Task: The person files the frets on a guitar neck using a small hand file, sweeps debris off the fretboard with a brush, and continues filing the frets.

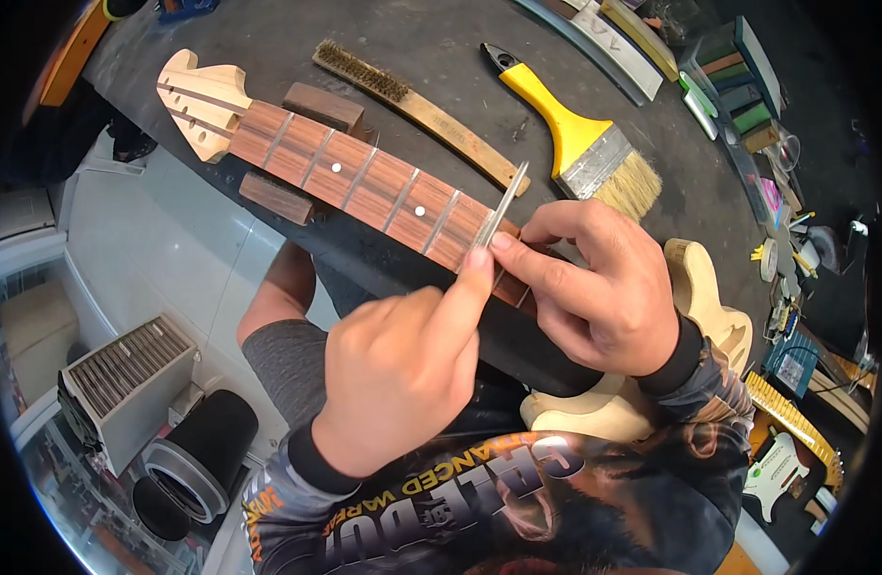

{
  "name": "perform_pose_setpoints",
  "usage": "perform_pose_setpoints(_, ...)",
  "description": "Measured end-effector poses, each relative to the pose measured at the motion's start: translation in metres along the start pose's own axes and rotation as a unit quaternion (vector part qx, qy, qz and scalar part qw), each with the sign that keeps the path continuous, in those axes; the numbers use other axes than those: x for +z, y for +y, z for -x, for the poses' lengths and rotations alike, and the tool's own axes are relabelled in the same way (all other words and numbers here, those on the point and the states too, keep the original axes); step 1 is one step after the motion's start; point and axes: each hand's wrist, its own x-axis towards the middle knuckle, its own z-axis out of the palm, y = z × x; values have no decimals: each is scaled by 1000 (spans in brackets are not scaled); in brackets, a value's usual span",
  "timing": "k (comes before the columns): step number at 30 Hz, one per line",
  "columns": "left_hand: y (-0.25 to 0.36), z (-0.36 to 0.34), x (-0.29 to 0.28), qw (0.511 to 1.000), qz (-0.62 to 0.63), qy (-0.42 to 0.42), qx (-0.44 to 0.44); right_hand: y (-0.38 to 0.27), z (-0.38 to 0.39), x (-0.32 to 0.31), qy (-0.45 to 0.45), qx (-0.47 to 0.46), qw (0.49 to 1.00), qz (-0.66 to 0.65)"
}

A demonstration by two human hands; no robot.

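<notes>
An electric guitar neck point(355, 182) with a reddish-brown fretboard, metal frets and white dot inlays lies slantwise before me, its pale headstock point(203, 103) at the far left. A slim metal file point(508, 196) lies along a fret near the body end. My left hand point(398, 369) is closed, with its index fingertip pressing the file's near end. My right hand point(604, 292) is also closed and has its thumb on the file beside that fingertip; its curled fingers pass over the neck's far edge. Both hands partly hide the fretboard's right end. A pale guitar body point(599, 407) shows below my right wrist.
Dark wooden blocks point(324, 105) sit against the neck. Beyond it on the dark bench point(268, 38) lie a wooden-handled wire brush point(422, 115) and a yellow paintbrush point(551, 110). Assorted tools line the right edge. A black bin point(206, 446) stands on the floor at left.
</notes>
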Motion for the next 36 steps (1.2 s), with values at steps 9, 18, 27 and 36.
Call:
perform_pose_setpoints(9,-2,10,0,1000,9,19,10,3,-2,1,3,-50,999,8)
perform_pose_setpoints(18,6,37,-17,1000,-10,3,-9,-2,-4,2,16,-41,999,-3)
perform_pose_setpoints(27,9,80,-38,999,46,22,-14,-3,-5,1,-2,-70,998,8)
perform_pose_setpoints(36,5,70,-31,998,49,21,20,-2,-1,2,69,45,995,58)
